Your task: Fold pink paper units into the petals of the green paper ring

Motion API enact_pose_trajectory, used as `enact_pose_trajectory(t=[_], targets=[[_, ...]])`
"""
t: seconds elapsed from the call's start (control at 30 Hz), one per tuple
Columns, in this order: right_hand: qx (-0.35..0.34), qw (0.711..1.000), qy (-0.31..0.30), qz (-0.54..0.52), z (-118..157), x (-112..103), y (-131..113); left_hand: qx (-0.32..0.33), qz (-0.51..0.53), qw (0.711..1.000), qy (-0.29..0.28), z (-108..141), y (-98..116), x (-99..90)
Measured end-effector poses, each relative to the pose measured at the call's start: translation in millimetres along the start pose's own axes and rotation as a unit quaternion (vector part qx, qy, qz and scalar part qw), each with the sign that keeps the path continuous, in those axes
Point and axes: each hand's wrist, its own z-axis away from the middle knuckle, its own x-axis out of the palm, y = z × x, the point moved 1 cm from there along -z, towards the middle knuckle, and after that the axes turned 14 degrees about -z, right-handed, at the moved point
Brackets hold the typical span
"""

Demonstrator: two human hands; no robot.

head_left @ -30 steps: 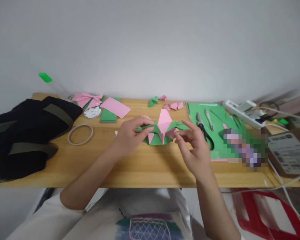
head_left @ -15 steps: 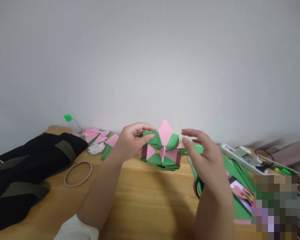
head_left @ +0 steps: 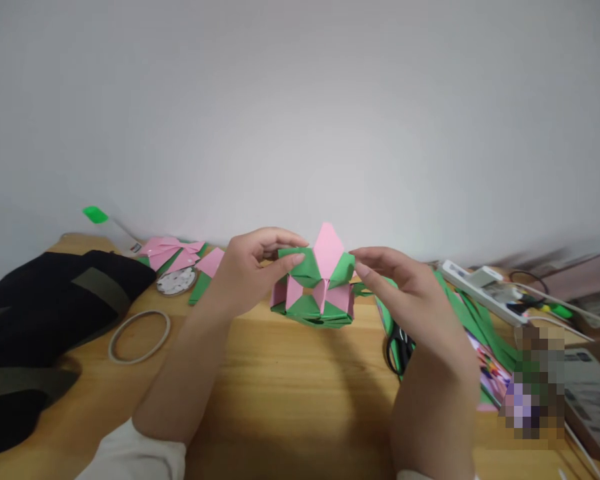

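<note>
A folded paper piece in pink and green (head_left: 313,293) is held up above the wooden table, with a pink pointed petal standing at its top. My left hand (head_left: 255,270) pinches its upper left green flap between thumb and fingers. On the other side, my right hand (head_left: 397,280) has its thumb and fingertips at the upper right green flap, closed on its edge. Openings show between the pink folds of the lower part.
Black cloth (head_left: 95,293) and a beige ring (head_left: 140,337) lie left. Pink-green papers (head_left: 173,253) and a round patterned disc (head_left: 177,281) are behind. Black scissors (head_left: 401,347), green paper (head_left: 485,327), a phone (head_left: 490,373) and a power strip (head_left: 480,290) lie right.
My right hand has moved in from beside the paper piece and taken its right flap. My left hand keeps its hold. The view has shifted slightly.
</note>
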Motion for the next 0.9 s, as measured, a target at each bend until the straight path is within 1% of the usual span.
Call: enact_pose_trajectory(t=[0.1, 0.2, 0.3, 0.43, 0.53, 0.73, 0.9], targets=[[0.000, 1.000, -0.025, 0.011, -2, 1, 3, -0.006, 0.008, 1.000, 0.002, -1, -2, 1.0], [-0.010, 0.999, -0.036, -0.007, -4, 2, 5, -0.014, 0.019, 1.000, 0.003, -3, -4, 2.4], [-0.014, 0.999, -0.033, -0.020, -5, 2, 7, -0.022, 0.028, 0.999, 0.006, -5, -8, 4.1], [0.000, 0.999, -0.036, -0.017, -6, 2, 6, -0.027, 0.049, 0.998, 0.006, -6, -11, 6.7], [0.004, 0.999, -0.027, -0.024, -6, 2, 6, -0.033, 0.053, 0.998, -0.005, -8, -13, 8.0], [0.003, 1.000, -0.018, -0.016, -8, 1, 8, -0.013, 0.030, 0.999, -0.028, -11, -21, 8.4], [-0.001, 1.000, -0.015, -0.003, -9, 0, 10, -0.017, 0.028, 0.999, -0.040, -12, -25, 8.9]])
